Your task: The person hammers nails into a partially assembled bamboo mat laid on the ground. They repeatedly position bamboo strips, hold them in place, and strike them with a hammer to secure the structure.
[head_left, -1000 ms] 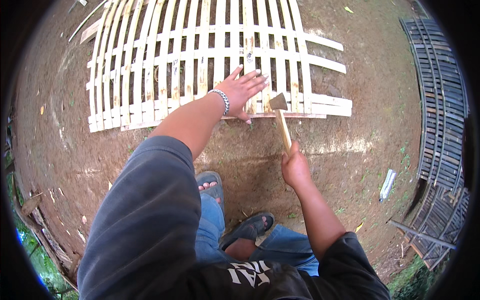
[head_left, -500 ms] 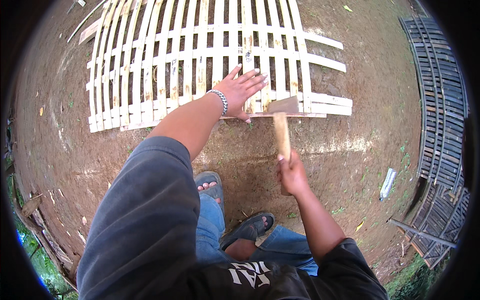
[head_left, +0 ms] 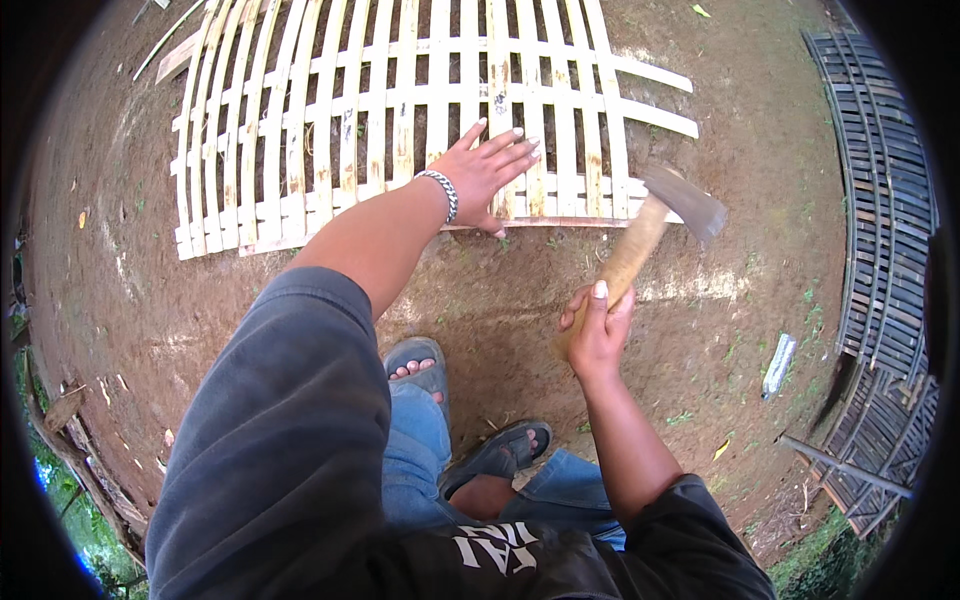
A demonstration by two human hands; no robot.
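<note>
A lattice panel of pale split-bamboo slats (head_left: pixel 350 150) lies on the ground ahead of me, long slats crossed by several strips. My left hand (head_left: pixel 484 180), a chain bracelet on its wrist, rests flat on the panel's near edge with fingers spread. To the right, my right hand (head_left: pixel 600 325) is wrapped round the wooden handle of a hatchet (head_left: pixel 632 250). The hatchet's broad metal head is tilted to the right, over the ends of the near strips at the panel's right corner. The head is slightly blurred.
Brown bare soil (head_left: pixel 480 285) surrounds the panel. A dark slatted rack (head_left: pixel 885 200) stands along the right side. On the soil at right lies a silvery wrapper-like piece (head_left: pixel 778 366). My sandalled feet (head_left: pixel 420 370) are below the panel, and branches lie at far left.
The hatchet has swung right and turned, its head moving from the panel's near edge to its right corner. My right hand rotated with it; my left hand stayed nearly still.
</note>
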